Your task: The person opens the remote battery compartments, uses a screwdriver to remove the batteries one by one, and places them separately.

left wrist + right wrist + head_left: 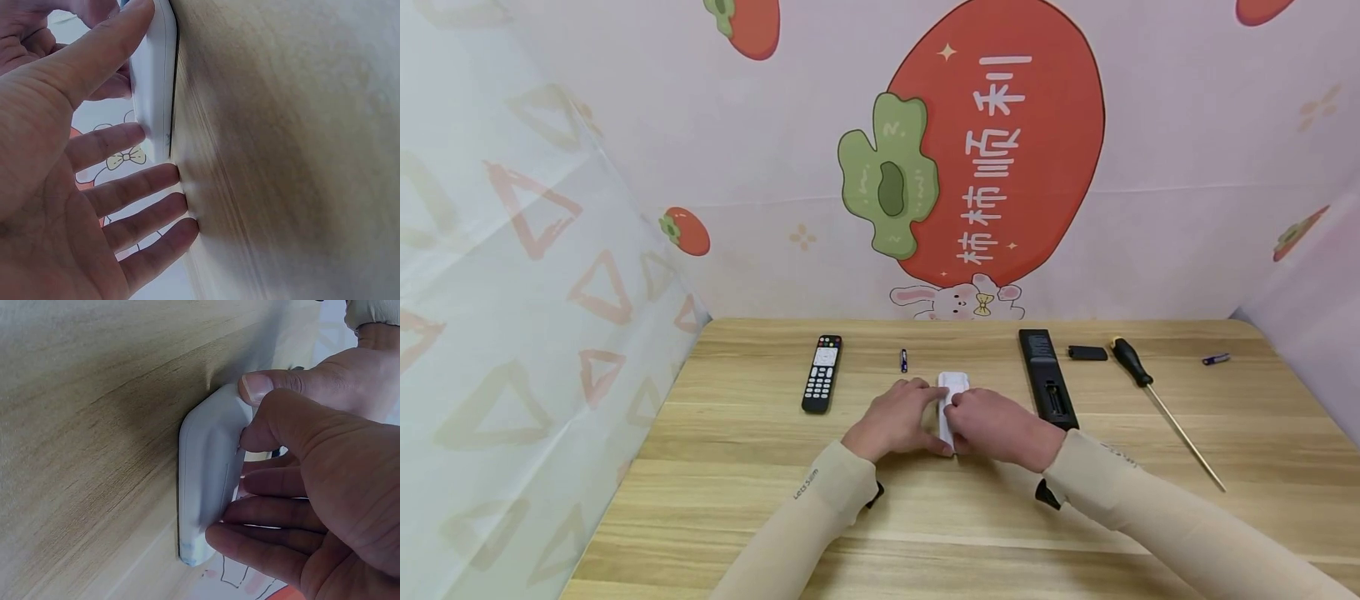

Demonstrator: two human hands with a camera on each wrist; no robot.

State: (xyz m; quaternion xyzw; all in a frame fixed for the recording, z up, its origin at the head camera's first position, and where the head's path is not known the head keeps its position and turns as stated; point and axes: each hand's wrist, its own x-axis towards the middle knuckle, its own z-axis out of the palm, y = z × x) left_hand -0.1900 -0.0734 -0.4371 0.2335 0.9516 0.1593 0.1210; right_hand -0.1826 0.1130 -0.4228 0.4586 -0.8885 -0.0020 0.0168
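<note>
A slim white remote control [953,382] lies on the table between both hands, with no keys showing on its upper face. My left hand [895,419] holds it from the left, thumb at the near end and index finger at the side. In the left wrist view the other left fingers [153,187] rest fairly straight by the tabletop. My right hand [1000,425] grips the white remote control [209,462] from the right, its bent thumb pressed on the upper face and its fingers along the side. The hands cover part of the remote.
A black remote control [822,374] lies keys up at left, near a small blue battery [903,361]. To the right are a black remote [1039,358] with its battery compartment open, a black cover [1087,353], a long screwdriver [1165,410] and another battery [1216,359].
</note>
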